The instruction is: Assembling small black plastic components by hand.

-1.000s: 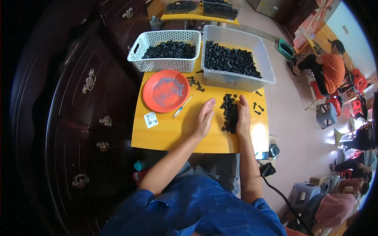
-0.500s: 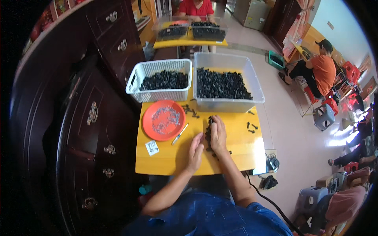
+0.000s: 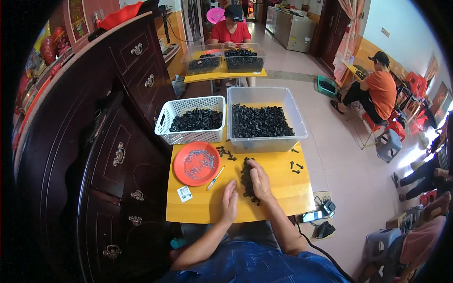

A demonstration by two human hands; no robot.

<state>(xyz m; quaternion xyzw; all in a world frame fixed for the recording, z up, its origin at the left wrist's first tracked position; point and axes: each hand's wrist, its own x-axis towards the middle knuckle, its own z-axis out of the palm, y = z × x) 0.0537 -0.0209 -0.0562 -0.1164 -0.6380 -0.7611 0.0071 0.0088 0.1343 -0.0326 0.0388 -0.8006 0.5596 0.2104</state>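
My hands rest on a pile of small black plastic parts on the yellow table.

Right hand lies flat on the pile, left hand open beside it, gripping nothing; the pieces look light, stiff, best pinched singly by their ends.

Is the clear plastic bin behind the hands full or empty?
Partly full. The clear bin holds a layer of small black parts over its floor, well below the rim.

Right hand hides part of the black parts pile
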